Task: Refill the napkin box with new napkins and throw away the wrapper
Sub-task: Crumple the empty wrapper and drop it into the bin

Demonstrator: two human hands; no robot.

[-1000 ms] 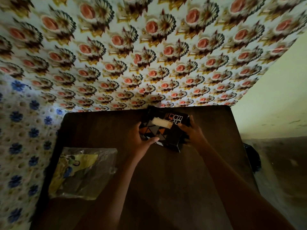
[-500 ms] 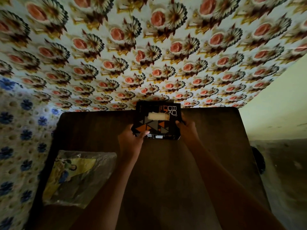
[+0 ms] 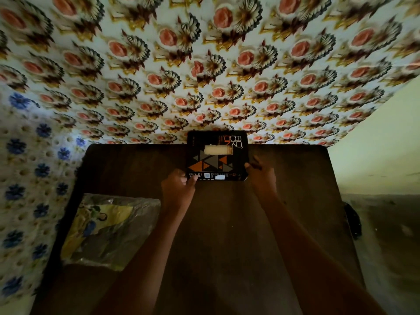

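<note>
A black napkin box (image 3: pixel 217 155) with orange and grey triangles stands at the far edge of the dark wooden table (image 3: pixel 227 223), against the wall. A pale napkin (image 3: pixel 218 149) shows through its top slot. My left hand (image 3: pixel 178 189) grips the box's near left corner. At the near right corner, my right hand (image 3: pixel 261 178) holds the box's side. A crumpled clear plastic wrapper (image 3: pixel 109 230) with yellow print lies on the table's left side, apart from both hands.
A floral-patterned wall (image 3: pixel 204 76) rises directly behind the table. Blue-flowered covering (image 3: pixel 25 178) lies to the left. To the right are a pale wall and floor, with a dark object (image 3: pixel 353 223) beside the table's right edge.
The box was turned square and pushed away from me to the table's far edge against the wall. Both hands stayed on it. The wrapper has not moved.
</note>
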